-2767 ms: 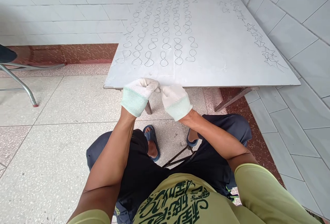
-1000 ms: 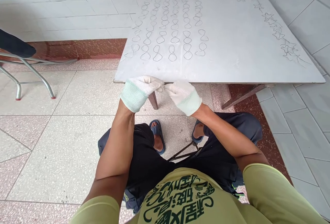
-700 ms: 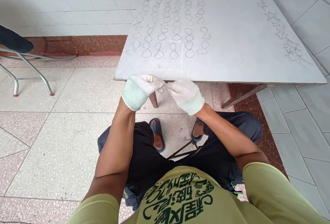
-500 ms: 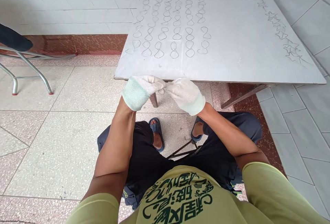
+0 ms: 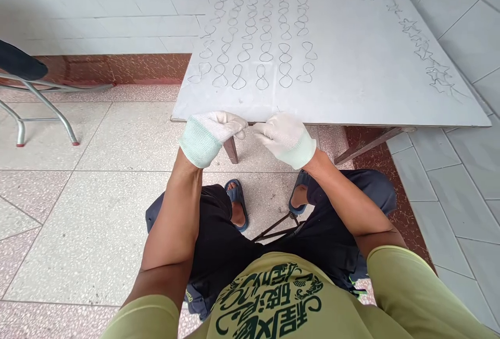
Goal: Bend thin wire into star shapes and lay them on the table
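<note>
My left hand [image 5: 211, 133], in a white glove with a mint cuff, is closed in a pinch at the table's front edge. Facing it, my right hand [image 5: 285, 138], gloved alike, has its fingers pressed together too. A thin wire [image 5: 248, 127] shows faintly between the fingertips, and a short end pokes up above the right glove. Most of it is hidden by the fingers. Beyond my hands, rows of wire figure-eights [image 5: 262, 77] lie on the white tabletop [image 5: 344, 84]. Star-shaped wire pieces [image 5: 438, 74] lie along its right side.
Tiled walls [image 5: 172, 3] border the table at the back and right. A metal-legged stool [image 5: 42, 102] with a dark seat stands at the left. Below are my sandalled feet, a thin dark stand [image 5: 279, 224] between my legs, and a wooden table leg [image 5: 230, 150].
My hands have drawn slightly apart, so a small gap shows between the fingertips. The wire end above my right hand stands out more. The view has shifted slightly.
</note>
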Tool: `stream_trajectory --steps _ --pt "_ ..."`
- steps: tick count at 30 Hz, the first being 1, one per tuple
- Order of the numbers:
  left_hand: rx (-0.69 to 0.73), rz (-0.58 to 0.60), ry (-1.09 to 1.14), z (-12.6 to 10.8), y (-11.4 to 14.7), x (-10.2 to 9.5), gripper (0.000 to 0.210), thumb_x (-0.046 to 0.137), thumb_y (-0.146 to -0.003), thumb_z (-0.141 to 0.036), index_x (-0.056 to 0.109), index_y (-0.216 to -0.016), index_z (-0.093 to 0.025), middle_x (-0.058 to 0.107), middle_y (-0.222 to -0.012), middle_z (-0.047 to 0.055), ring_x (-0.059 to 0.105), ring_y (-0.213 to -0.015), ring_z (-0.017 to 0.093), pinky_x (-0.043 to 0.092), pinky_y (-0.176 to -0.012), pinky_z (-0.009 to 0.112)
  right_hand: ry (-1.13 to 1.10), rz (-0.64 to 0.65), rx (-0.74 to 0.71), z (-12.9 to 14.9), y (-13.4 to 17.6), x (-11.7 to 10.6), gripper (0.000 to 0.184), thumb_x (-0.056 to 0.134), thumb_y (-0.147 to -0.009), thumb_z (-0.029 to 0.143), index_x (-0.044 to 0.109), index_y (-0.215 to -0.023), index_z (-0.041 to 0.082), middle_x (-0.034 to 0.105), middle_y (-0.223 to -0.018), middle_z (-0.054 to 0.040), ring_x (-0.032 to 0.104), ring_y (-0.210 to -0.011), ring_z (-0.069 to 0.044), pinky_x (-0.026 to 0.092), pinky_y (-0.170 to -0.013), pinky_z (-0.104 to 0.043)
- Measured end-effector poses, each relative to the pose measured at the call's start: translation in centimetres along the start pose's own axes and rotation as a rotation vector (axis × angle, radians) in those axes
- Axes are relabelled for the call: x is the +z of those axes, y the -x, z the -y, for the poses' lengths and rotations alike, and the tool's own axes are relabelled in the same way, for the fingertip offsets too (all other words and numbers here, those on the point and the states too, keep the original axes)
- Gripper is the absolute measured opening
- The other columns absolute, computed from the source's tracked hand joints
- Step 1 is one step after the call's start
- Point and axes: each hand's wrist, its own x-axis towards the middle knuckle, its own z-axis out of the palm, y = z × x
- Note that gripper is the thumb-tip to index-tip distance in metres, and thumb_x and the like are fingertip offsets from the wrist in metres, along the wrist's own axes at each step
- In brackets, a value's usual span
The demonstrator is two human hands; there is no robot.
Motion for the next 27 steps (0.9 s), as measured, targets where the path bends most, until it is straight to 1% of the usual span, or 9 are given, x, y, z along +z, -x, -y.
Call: stream_trajectory --steps 2,4,7,10,14,19,21,24,27 --pt "0.034 -0.043 -0.047 0.0 0.0 0.1 0.019 0.083 -0.091 -0.031 0.077 -0.081 -0.016 0.085 -0.084 0.009 0.072 -0.060 0.015 0.055 -0.059 0.026 0.067 0.016 -0.023 0.0 0.3 0.0 0.046 0.042 -0.124 0.028 0.087 -0.124 0.017 0.080 -0.087 -0.0091 0.065 -0.080 -0.026 0.031 -0.078 -0.042" --pt "0.048 -0.061 -0.102 -0.1 0.0 0.1 0.020 0.083 -0.090 -0.035 0.078 -0.080 -0.018 0.084 -0.082 0.008 0.075 -0.063 0.018 0.058 -0.062 0.029 0.116 0.029 -0.072 0.0 0.4 -0.1 0.043 0.044 -0.121 0.019 0.085 -0.131 0.017 0.081 -0.088 -0.0090 0.067 -0.082 -0.026 0.032 -0.079 -0.042" --pt "0.049 -0.052 -0.158 -0.3 -0.1 0.0 0.021 0.082 -0.090 -0.039 0.078 -0.080 -0.020 0.083 -0.080 0.008 0.078 -0.069 0.022 0.061 -0.066 0.032 0.158 0.054 -0.148 -0.1 0.4 -0.3 0.040 0.048 -0.114 0.009 0.083 -0.132 0.015 0.082 -0.092 -0.0094 0.070 -0.089 -0.027 0.035 -0.081 -0.042" --pt "0.027 -0.015 -0.145 -0.2 -0.2 -0.4 0.019 0.081 -0.092 -0.035 0.078 -0.080 -0.019 0.081 -0.078 0.008 0.077 -0.068 0.021 0.061 -0.070 0.034 0.162 0.069 -0.180 -0.4 0.3 -0.4 0.037 0.052 -0.109 0.007 0.082 -0.130 0.015 0.082 -0.093 -0.0096 0.070 -0.090 -0.027 0.037 -0.083 -0.042" --pt "-0.063 0.078 -0.126 0.0 -0.3 -0.6 0.020 0.079 -0.096 -0.024 0.074 -0.079 -0.017 0.080 -0.079 0.008 0.074 -0.066 0.018 0.061 -0.074 0.034 0.120 0.068 -0.182 -0.9 0.3 -0.1 0.035 0.053 -0.109 0.008 0.082 -0.127 0.014 0.083 -0.095 -0.0108 0.070 -0.088 -0.027 0.036 -0.082 -0.042" --pt "-0.069 0.128 -0.101 0.2 -0.3 -0.7 0.019 0.084 -0.094 -0.028 0.075 -0.081 -0.017 0.080 -0.079 0.006 0.073 -0.068 0.017 0.060 -0.071 0.032 0.054 0.051 -0.169 -1.4 0.6 0.8 0.038 0.053 -0.109 0.008 0.084 -0.129 0.016 0.080 -0.090 -0.0074 0.066 -0.084 -0.024 0.034 -0.080 -0.040" --pt "-0.043 0.115 -0.125 0.2 -0.3 -0.5 0.017 0.082 -0.092 -0.029 0.076 -0.080 -0.018 0.081 -0.078 0.007 0.074 -0.067 0.018 0.059 -0.067 0.031 0.030 0.044 -0.138 -1.5 0.6 1.1 0.038 0.052 -0.110 0.010 0.085 -0.128 0.016 0.078 -0.088 -0.0073 0.064 -0.083 -0.024 0.034 -0.079 -0.040" --pt "0.007 0.032 -0.191 -0.2 -0.3 -0.2 0.019 0.080 -0.088 -0.032 0.076 -0.074 -0.020 0.081 -0.075 0.007 0.077 -0.067 0.021 0.059 -0.064 0.031 0.009 0.058 -0.091 -1.4 0.5 1.0 0.037 0.051 -0.116 0.018 0.088 -0.118 0.016 0.079 -0.090 -0.0085 0.064 -0.084 -0.024 0.035 -0.079 -0.040" --pt "0.033 -0.041 -0.253 -0.7 -0.2 -0.1 0.018 0.080 -0.086 -0.033 0.076 -0.071 -0.022 0.080 -0.073 0.007 0.080 -0.072 0.024 0.062 -0.068 0.031 0.017 0.048 -0.056 -1.3 0.6 0.5 0.041 0.049 -0.121 0.028 0.088 -0.112 0.016 0.081 -0.094 -0.0103 0.066 -0.089 -0.025 0.038 -0.083 -0.041"
